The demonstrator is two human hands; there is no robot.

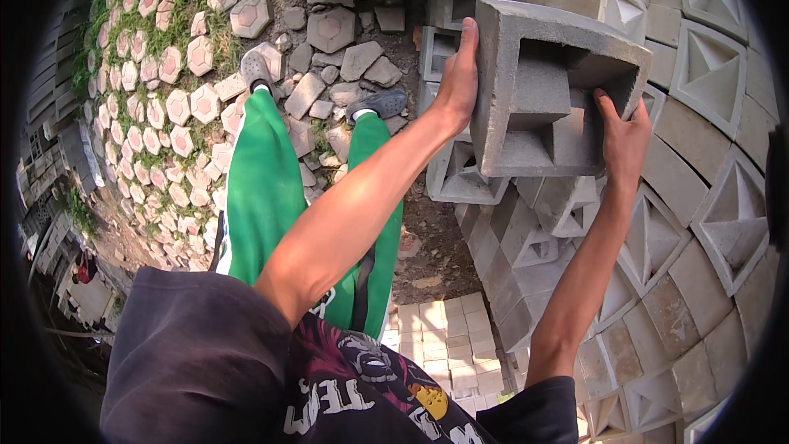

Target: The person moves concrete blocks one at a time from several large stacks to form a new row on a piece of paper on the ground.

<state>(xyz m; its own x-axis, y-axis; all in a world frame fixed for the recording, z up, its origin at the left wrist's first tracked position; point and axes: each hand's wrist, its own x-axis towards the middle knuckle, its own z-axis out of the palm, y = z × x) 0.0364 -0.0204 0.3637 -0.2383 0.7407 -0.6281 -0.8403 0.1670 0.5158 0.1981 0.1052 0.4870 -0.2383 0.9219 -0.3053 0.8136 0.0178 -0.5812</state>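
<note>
Between my two hands is a grey concrete vent block [538, 90], square-framed with stepped hollows inside. My left hand [459, 74] presses flat against its left side, thumb pointing up along the edge. On the right, my right hand [622, 136] grips the frame, with its thumb hooked into the opening. The block is lifted in front of a stack of similar blocks, and part of that stack is hidden behind it. Just below it sits another hollow block [467, 171], close to the held one.
Stacked patterned concrete blocks [715, 82] fill the right side. Broken paving pieces [306, 94] lie around my feet in grey clogs [380, 104]. Hexagonal pavers [177, 107] with grass between them spread to the left. Pale rectangular bricks [448, 337] lie near my body.
</note>
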